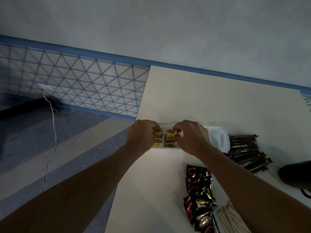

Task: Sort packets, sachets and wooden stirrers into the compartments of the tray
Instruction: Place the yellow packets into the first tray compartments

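Curling over the white rectangular plastic tray (165, 147), the left hand (143, 137) and right hand (191, 137) each pinch glossy yellow sachets (170, 136) standing in adjoining compartments.

Grey wall (151, 22), blue-lattice tiles (75, 81), striped floor (50, 148), cream table (210, 101).

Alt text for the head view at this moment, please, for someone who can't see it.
Two hands work at a white compartment tray of yellow packets on a table: the right hand pinches one, the left hand curls over others. Right of it lie a clear lid, brown City Cafe sachets, black-and-gold packets and wooden stirrers.
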### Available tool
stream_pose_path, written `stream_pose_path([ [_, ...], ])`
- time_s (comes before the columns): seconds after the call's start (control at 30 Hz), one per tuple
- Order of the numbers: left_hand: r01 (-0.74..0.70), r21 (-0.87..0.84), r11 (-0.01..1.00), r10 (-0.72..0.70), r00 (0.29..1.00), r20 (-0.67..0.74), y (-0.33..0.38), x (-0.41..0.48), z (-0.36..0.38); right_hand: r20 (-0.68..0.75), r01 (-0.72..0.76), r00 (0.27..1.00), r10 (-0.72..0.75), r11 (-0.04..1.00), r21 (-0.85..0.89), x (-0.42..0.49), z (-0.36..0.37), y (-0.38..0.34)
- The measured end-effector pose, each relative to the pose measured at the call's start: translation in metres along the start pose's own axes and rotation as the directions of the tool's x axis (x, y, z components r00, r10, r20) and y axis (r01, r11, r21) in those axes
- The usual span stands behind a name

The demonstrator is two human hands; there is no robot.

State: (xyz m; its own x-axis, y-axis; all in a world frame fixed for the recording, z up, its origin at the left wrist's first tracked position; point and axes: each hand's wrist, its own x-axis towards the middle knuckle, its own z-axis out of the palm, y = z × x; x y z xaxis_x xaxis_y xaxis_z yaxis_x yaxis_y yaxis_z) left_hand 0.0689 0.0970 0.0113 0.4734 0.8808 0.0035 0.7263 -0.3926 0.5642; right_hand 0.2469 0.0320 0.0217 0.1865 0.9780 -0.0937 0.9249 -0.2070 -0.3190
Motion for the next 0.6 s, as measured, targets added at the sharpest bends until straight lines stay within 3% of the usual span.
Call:
stream_pose_path([
  [0.37, -0.024, -0.110, 0.994, 0.011, 0.993, -0.119, 0.002, -0.005, -0.008, -0.061, -0.052, 0.997, 0.055, 0.997, 0.052, -0.010, -0.019, 0.015],
  [0.6, -0.041, -0.212, 0.976, 0.019, 0.995, -0.103, 0.032, -0.024, 0.003, -0.125, -0.104, 0.985, 0.123, 0.984, 0.145, -0.043, -0.030, 0.029],
])
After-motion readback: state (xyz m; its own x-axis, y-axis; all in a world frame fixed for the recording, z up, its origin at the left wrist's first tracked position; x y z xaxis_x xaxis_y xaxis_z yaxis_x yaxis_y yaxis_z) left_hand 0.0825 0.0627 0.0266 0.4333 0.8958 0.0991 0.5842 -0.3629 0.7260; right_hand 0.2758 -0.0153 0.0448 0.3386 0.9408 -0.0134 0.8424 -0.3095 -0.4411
